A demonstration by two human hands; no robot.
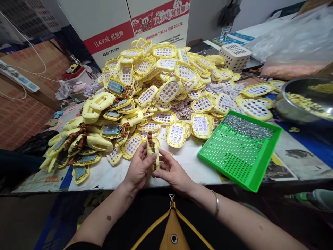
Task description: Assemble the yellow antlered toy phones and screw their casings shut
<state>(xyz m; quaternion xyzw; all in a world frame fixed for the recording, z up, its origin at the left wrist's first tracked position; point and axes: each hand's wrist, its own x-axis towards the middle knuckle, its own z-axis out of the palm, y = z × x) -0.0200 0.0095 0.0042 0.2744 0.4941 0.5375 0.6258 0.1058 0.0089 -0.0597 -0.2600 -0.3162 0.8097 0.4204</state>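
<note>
Near the table's front edge, a small yellow plastic toy casing [156,160] stands on edge between both hands, a knobbly brown piece [150,138] sticking up from its top. My left hand [139,166] is closed around its left side, thumb on the front. From the other side the fingers and thumb of my right hand [173,172] grip its lower part. Dark parts show along the slit facing me. Left of the hands lies a stack of yellow casings [99,141], several with grey circuit boards and brown pieces. Behind rises a heap of yellow casing halves with white hole-filled panels [170,91].
To the right, a green perforated tray [234,156] holds many small metal screws [246,126]. Beyond it sits a metal bowl [291,104] of small yellow pieces. A cream basket [234,59] and plastic bags [293,45] stand farther back. White printed boxes [158,29] back the heap.
</note>
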